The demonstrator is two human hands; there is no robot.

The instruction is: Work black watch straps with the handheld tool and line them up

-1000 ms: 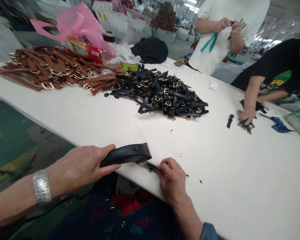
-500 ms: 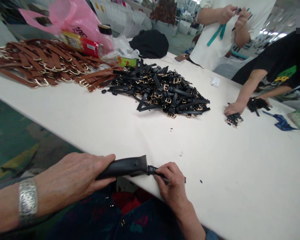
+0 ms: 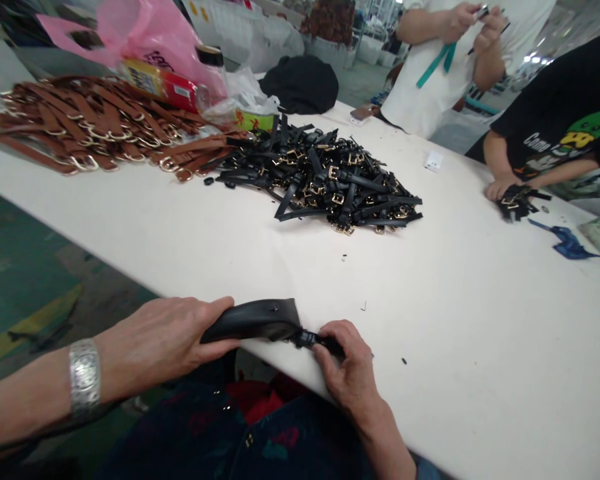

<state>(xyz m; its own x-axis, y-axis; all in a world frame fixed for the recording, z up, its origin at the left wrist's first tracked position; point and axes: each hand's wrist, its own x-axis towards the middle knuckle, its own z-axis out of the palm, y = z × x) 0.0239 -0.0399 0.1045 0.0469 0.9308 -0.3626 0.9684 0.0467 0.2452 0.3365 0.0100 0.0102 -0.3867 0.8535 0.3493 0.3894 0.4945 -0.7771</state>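
My left hand (image 3: 190, 333) is wrapped round a black hand-held tool (image 3: 255, 320), shaped like a hair clipper with a flared end. The tool's wide end points right, over the table's near edge. Closed between the thumb and fingers of my right hand (image 3: 347, 367) is a short black strap (image 3: 307, 339). Its left end touches or lies right at the tool's wide end; the exact contact is hidden. Most of the strap is covered by my fingers. Beyond my hands lies a heap of black straps (image 3: 325, 180) with gold buckles.
Brown straps (image 3: 90, 127) with metal rings are piled on the white table (image 3: 205, 247) at the far left, beside a pink bag (image 3: 140, 40). A black cap (image 3: 300, 85) sits behind. Across the table, one person's hands hold black straps (image 3: 520, 200); another person stands nearby.
The tool and my left hand have shifted slightly up and to the right, still at the strap. Across the table, a person's hand has drawn back with the small bunch of straps.
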